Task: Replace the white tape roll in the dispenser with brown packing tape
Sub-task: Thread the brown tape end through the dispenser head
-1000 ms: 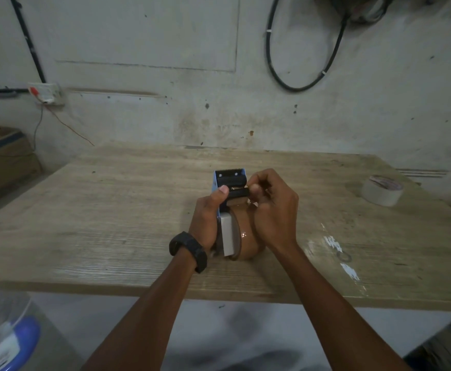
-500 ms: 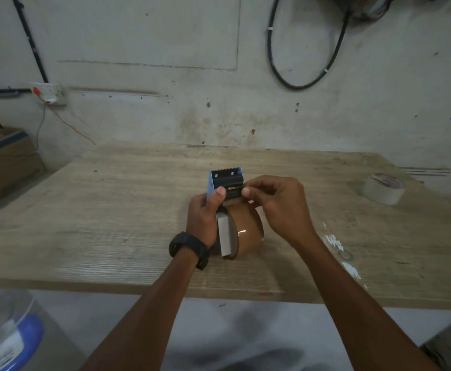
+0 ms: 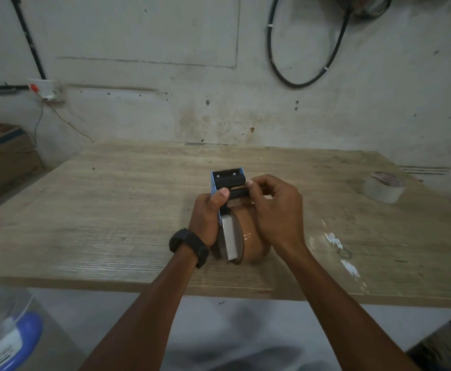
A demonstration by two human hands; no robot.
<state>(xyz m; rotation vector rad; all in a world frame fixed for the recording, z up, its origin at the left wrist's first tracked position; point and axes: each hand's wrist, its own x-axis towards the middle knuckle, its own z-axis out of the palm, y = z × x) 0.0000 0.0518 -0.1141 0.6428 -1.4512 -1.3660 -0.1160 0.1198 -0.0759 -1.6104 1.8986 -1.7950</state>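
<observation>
The blue and black tape dispenser [image 3: 228,180] stands on the wooden table [image 3: 112,210] with its toothed blade pointing away from me. A brown packing tape roll [image 3: 251,245] sits mounted in it. My left hand [image 3: 208,215] grips the dispenser's left side, thumb on top near the black roller. My right hand [image 3: 275,210] reaches over the brown roll, its fingertips pinched at the roller where a short brown strip of tape shows. The white tape roll [image 3: 383,187] lies flat on the table at the far right.
A cardboard box [image 3: 5,156] sits left of the table. A white and blue container [image 3: 7,336] stands on the floor at lower left. The wall with hanging black cable [image 3: 299,81] rises right behind the table.
My right hand has shifted from covering the roll to pinching at the roller near the blade. The dispenser has stayed in about the same place in my left hand.
</observation>
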